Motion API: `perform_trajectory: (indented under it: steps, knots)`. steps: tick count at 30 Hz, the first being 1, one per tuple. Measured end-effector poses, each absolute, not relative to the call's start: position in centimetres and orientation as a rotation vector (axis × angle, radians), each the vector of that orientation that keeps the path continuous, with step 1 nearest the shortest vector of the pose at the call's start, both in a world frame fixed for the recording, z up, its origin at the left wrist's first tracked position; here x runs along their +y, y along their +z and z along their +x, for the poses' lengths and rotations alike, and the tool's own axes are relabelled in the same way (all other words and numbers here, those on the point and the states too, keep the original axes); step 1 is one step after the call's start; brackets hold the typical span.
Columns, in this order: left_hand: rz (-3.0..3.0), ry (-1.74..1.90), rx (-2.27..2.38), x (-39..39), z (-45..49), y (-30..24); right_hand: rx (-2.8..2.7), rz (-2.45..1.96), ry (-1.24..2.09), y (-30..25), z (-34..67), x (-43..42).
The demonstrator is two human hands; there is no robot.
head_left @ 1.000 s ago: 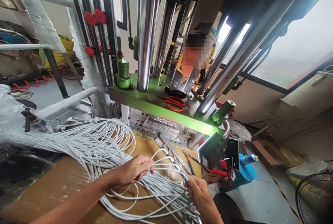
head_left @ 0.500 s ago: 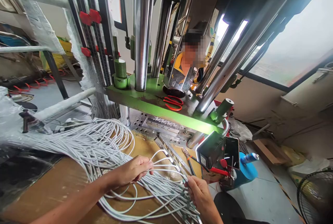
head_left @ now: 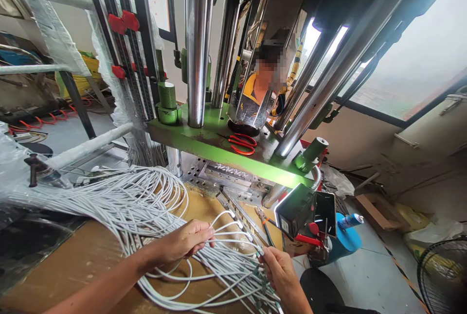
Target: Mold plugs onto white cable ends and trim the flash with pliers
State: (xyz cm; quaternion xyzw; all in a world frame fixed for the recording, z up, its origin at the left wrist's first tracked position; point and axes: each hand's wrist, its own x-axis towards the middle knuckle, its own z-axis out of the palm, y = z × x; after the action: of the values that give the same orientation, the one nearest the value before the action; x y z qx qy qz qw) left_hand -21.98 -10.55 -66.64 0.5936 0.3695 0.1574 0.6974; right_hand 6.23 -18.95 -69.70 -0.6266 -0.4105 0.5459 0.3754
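Closest to me, the person's two bare hands work over a brown tabletop (head_left: 82, 260) covered with loose grey-white cables (head_left: 215, 265). The left hand (head_left: 193, 238) has thumb and fingers pinched together on a few held cables (head_left: 237, 241); these leave the fingertips on the right-hand side and arc across to a narrow metal bar (head_left: 241, 224), their pale ends sitting along it. The right hand (head_left: 279, 265) is curled closed at the bar's near end, thumb and forefinger right against the last pale cable end; whether they grip the bar too, I can't tell. A thick cable bundle (head_left: 105, 197) sweeps away to the left.

Just beyond the bar lie pliers (head_left: 269, 237), near a black open box (head_left: 297, 212). Farther back, red-handled scissors (head_left: 243, 145) rest on the press's green plate (head_left: 204, 145), and behind its steel columns (head_left: 199, 61) is another person in a dark top with a yellow collar (head_left: 250, 85).
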Motion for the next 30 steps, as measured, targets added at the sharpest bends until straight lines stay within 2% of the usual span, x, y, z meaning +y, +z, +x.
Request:
perform_trajectory:
  steps: [19,30]
  knots:
    - [1.337,0.376,0.797,-10.1,-22.0,-67.2,-0.822,-1.421,1.689,-69.4,5.5,-19.1]
    - [1.288,0.407,0.779,-10.2,-22.2,-67.1,-0.876,-1.516,1.672,-70.8,6.3,-18.8]
